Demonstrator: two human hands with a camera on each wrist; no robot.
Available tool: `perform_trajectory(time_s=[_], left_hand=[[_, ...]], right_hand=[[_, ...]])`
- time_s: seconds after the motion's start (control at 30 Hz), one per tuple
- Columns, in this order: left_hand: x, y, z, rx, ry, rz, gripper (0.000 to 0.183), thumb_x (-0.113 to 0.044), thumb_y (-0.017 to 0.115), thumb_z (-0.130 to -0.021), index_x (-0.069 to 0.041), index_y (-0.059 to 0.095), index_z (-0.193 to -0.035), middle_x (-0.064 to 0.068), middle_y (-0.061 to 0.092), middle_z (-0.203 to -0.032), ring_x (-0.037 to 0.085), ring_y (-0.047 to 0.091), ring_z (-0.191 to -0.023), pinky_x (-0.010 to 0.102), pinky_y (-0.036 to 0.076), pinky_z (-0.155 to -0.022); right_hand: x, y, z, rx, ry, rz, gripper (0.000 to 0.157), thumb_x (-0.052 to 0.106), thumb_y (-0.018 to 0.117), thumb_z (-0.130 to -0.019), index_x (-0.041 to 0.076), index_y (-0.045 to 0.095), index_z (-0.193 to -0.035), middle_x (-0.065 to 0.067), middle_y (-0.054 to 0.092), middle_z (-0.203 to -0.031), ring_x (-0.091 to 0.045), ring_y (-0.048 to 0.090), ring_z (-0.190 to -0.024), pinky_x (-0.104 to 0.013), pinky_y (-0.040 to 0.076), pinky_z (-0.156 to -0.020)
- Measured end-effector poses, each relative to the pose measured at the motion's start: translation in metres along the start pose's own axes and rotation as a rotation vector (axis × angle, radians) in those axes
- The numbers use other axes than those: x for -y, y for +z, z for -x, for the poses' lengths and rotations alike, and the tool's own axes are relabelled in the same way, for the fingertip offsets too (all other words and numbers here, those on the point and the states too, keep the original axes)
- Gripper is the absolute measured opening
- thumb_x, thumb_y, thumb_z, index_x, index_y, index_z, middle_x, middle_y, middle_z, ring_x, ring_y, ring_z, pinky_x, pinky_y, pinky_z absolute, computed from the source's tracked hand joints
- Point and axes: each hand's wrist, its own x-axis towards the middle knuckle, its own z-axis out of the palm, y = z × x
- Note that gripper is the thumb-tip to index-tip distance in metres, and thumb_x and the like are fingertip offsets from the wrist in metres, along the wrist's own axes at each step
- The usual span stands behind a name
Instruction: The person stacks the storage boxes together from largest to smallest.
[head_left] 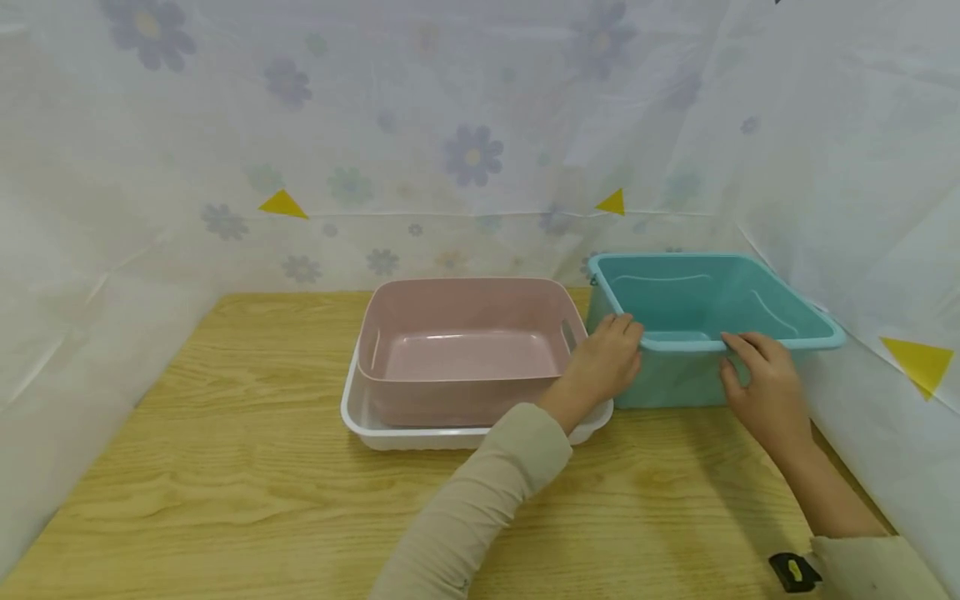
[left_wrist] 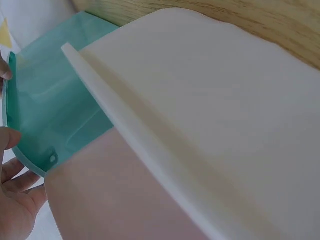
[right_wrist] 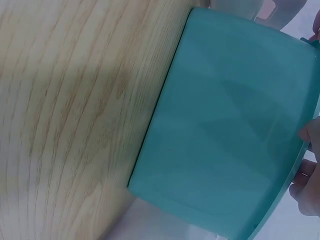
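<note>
A teal plastic bin (head_left: pixel 671 375) stands on the right of the table. My left hand (head_left: pixel 603 358) grips its rim at the near left corner; in the left wrist view the thumb and fingers (left_wrist: pixel 20 182) lie on either side of that rim. Farther right, my right hand (head_left: pixel 765 392) pinches the front rim, and the right wrist view shows its thumb outside and fingers (right_wrist: pixel 302 175) over the edge. Left of the bin, a pink basket (head_left: pixel 442 400) with side handle holes sits inside a white tray (head_left: pixel 427 439). My left forearm crosses over the tray's right end.
Wood-grain table (head_left: pixel 247 467) extends left and in front of the containers. A white flowered curtain (head_left: pixel 420 108) hangs behind and along both sides, close to the teal bin's right end. Yellow triangles (head_left: pixel 918 364) mark the curtain.
</note>
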Motion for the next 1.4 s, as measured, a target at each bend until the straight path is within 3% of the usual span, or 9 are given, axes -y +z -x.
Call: perform_trajectory(time_s=[0.13, 0.43, 0.6, 0.77, 1.0, 1.1, 1.17, 1.27, 1.4], left_hand=[[0.003, -0.002, -0.002, 0.039, -0.002, 0.023, 0.031, -0.027, 0.050, -0.096, -0.011, 0.052, -0.122, 0.001, 0.054, -0.128, 0.013, 0.053, -0.116, 0.015, 0.044, -0.095], [0.011, 0.000, -0.002, 0.021, -0.003, 0.053, 0.030, -0.024, 0.052, -0.094, -0.009, 0.054, -0.120, 0.004, 0.055, -0.129, 0.015, 0.054, -0.117, 0.018, 0.046, -0.095], [0.013, 0.001, -0.003, 0.027, -0.018, 0.053, 0.032, -0.025, 0.051, -0.095, -0.008, 0.054, -0.121, 0.004, 0.054, -0.130, 0.016, 0.053, -0.118, 0.018, 0.045, -0.096], [0.014, 0.001, -0.003, -0.004, 0.003, -0.034, 0.030, -0.027, 0.049, -0.095, -0.009, 0.056, -0.118, 0.003, 0.057, -0.126, 0.014, 0.055, -0.114, 0.021, 0.044, -0.098], [0.010, 0.002, -0.004, -0.108, 0.064, -0.222, 0.022, -0.030, 0.050, -0.093, -0.016, 0.064, -0.104, -0.005, 0.063, -0.104, 0.009, 0.056, -0.094, 0.020, 0.046, -0.085], [0.007, 0.003, -0.003, -0.132, 0.073, -0.246, 0.020, -0.029, 0.050, -0.093, -0.017, 0.065, -0.099, -0.006, 0.063, -0.100, 0.009, 0.055, -0.091, 0.020, 0.046, -0.085], [0.005, 0.003, -0.003, -0.139, 0.075, -0.252, 0.020, -0.028, 0.049, -0.093, -0.017, 0.065, -0.099, -0.006, 0.062, -0.101, 0.009, 0.054, -0.093, 0.019, 0.045, -0.088], [0.004, 0.003, -0.004, -0.137, 0.075, -0.258, 0.021, -0.028, 0.048, -0.094, -0.017, 0.064, -0.101, -0.006, 0.062, -0.103, 0.009, 0.054, -0.096, 0.019, 0.044, -0.090], [0.003, 0.004, -0.005, -0.140, 0.098, -0.279, 0.021, -0.028, 0.048, -0.094, -0.017, 0.064, -0.103, -0.006, 0.063, -0.102, 0.008, 0.055, -0.093, 0.019, 0.044, -0.087]], right_hand=[[-0.007, -0.003, 0.000, 0.003, 0.002, 0.000, 0.035, -0.017, 0.065, -0.071, -0.013, 0.060, -0.106, -0.031, 0.055, -0.101, -0.047, 0.048, -0.097, -0.055, 0.041, -0.079], [-0.027, -0.014, 0.005, 0.015, 0.085, 0.085, 0.039, -0.013, 0.063, -0.073, -0.012, 0.058, -0.112, -0.034, 0.054, -0.108, -0.051, 0.046, -0.103, -0.063, 0.042, -0.075], [-0.032, -0.015, 0.009, 0.007, 0.031, 0.118, 0.044, -0.011, 0.063, -0.072, -0.014, 0.056, -0.116, -0.035, 0.053, -0.106, -0.051, 0.046, -0.102, -0.062, 0.042, -0.077], [-0.031, -0.016, 0.010, 0.019, -0.052, 0.148, 0.046, -0.009, 0.063, -0.071, -0.018, 0.054, -0.115, -0.036, 0.050, -0.104, -0.052, 0.044, -0.098, -0.060, 0.041, -0.077], [-0.027, -0.017, 0.012, 0.019, -0.052, 0.182, 0.045, -0.006, 0.064, -0.071, -0.018, 0.054, -0.113, -0.037, 0.050, -0.101, -0.053, 0.044, -0.096, -0.061, 0.042, -0.072], [-0.025, -0.016, 0.012, 0.001, -0.082, 0.184, 0.039, 0.013, 0.056, -0.087, -0.018, 0.055, -0.111, -0.037, 0.050, -0.098, -0.054, 0.045, -0.092, -0.062, 0.041, -0.075], [-0.023, -0.015, 0.011, -0.013, -0.107, 0.186, 0.050, 0.029, 0.043, -0.095, -0.018, 0.056, -0.109, -0.038, 0.050, -0.096, -0.054, 0.045, -0.089, -0.063, 0.040, -0.076], [-0.021, -0.013, 0.010, -0.024, -0.130, 0.190, 0.070, 0.045, 0.027, -0.097, -0.018, 0.057, -0.109, -0.038, 0.051, -0.094, -0.054, 0.045, -0.087, -0.062, 0.040, -0.077], [-0.018, -0.013, 0.012, -0.018, -0.120, 0.183, 0.045, 0.022, 0.048, -0.091, -0.017, 0.056, -0.111, -0.038, 0.051, -0.096, -0.053, 0.045, -0.088, -0.062, 0.039, -0.080]])
